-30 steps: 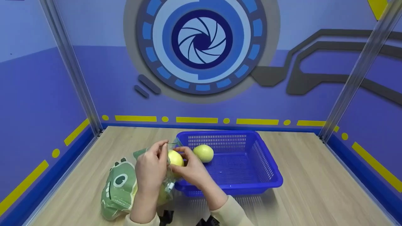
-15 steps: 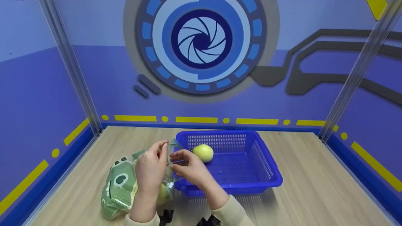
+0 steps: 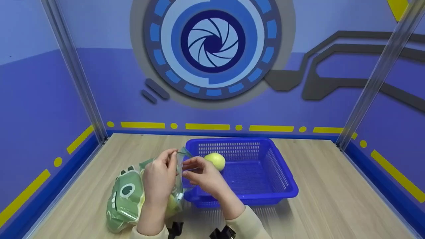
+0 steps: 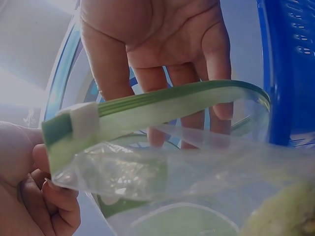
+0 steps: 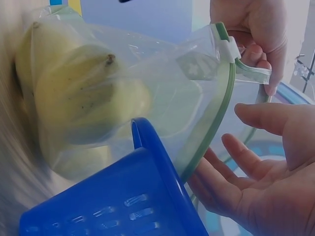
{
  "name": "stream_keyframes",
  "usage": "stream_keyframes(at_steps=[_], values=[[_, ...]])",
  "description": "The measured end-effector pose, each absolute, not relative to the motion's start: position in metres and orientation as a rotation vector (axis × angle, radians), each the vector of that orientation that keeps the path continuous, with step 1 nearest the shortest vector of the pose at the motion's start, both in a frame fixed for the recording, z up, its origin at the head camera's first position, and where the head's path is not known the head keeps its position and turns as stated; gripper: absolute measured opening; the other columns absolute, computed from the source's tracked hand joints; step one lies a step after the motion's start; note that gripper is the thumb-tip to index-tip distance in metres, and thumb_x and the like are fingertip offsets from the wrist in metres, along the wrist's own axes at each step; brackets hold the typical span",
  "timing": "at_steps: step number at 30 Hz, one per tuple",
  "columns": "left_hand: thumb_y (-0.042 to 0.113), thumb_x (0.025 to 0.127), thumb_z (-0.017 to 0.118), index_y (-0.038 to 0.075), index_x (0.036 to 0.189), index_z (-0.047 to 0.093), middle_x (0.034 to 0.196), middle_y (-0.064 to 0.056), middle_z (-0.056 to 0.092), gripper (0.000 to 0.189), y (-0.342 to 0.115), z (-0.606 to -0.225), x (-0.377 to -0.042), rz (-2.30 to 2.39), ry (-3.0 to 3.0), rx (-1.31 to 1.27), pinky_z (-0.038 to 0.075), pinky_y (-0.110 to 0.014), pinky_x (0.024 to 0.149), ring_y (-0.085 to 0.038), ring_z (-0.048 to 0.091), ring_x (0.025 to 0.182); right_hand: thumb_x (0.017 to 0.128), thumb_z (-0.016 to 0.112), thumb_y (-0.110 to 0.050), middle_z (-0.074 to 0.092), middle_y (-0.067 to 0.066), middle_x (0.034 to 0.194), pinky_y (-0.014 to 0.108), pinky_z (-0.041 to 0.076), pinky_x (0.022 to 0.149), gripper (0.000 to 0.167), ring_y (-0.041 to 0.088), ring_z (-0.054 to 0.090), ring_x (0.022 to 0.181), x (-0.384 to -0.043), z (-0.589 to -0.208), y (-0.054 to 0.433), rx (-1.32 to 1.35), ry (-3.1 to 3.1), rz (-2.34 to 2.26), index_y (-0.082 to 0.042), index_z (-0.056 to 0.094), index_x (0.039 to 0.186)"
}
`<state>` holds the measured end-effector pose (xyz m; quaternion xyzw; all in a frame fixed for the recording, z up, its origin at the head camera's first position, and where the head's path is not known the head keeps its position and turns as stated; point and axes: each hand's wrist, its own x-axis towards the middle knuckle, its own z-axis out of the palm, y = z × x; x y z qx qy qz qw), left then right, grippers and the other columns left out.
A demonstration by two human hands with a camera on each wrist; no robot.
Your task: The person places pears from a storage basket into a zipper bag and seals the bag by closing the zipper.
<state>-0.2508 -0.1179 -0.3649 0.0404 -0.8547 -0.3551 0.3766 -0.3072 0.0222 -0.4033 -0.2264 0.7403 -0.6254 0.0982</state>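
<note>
A clear zip bag (image 3: 124, 199) with a green dinosaur face print stands left of the blue basket. Its green-edged mouth faces the basket, and a white slider (image 5: 227, 50) sits on the zip. My left hand (image 3: 159, 177) pinches the bag's edge near that slider. My right hand (image 3: 207, 176) is at the bag's mouth, fingers spread and bent with nothing between them; in the left wrist view some fingertips show behind the clear film. Several round yellow-green fruits (image 5: 78, 98) lie inside the bag. One more such fruit (image 3: 217, 161) sits in the basket, partly hidden by my right hand.
The blue perforated basket (image 3: 265, 196) stands to the right, its left rim close against the bag. Wood-grain tabletop (image 3: 338, 199) extends to its right. Printed blue panels (image 3: 232, 114) enclose the back and sides.
A second ago my right hand held a fruit at the bag's mouth; the fruit has since left the fingers. The right hand has shifted slightly right. My left hand keeps its place.
</note>
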Motion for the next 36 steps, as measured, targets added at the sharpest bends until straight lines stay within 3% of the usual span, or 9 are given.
stream_keyframes(at_steps=[9, 36], values=[[0.012, 0.1, 0.064, 0.006, 0.109, 0.078, 0.059, -0.001, 0.06, 0.017, -0.118, -0.364, -0.25, -0.911, -2.194, 0.112, 0.034, -0.025, 0.047, -0.01, 0.057, 0.05, 0.096, 0.071, -0.018, 0.069, 0.014, 0.125, 0.042, 0.061, 0.088, 0.035, 0.023, 0.07, 0.109, -0.31, -0.403, 0.027, -0.662, 2.198, -1.853, -0.003, 0.064, 0.126], [0.016, 0.102, 0.063, 0.007, 0.113, 0.078, 0.06, 0.0, 0.061, 0.02, -0.117, -0.361, -0.248, -0.967, -2.237, 0.16, 0.033, -0.024, 0.048, -0.007, 0.055, 0.051, 0.097, 0.07, -0.019, 0.069, 0.015, 0.123, 0.049, 0.06, 0.092, 0.034, 0.021, 0.069, 0.107, -0.32, -0.398, 0.045, -0.658, 2.22, -1.861, -0.003, 0.064, 0.126]])
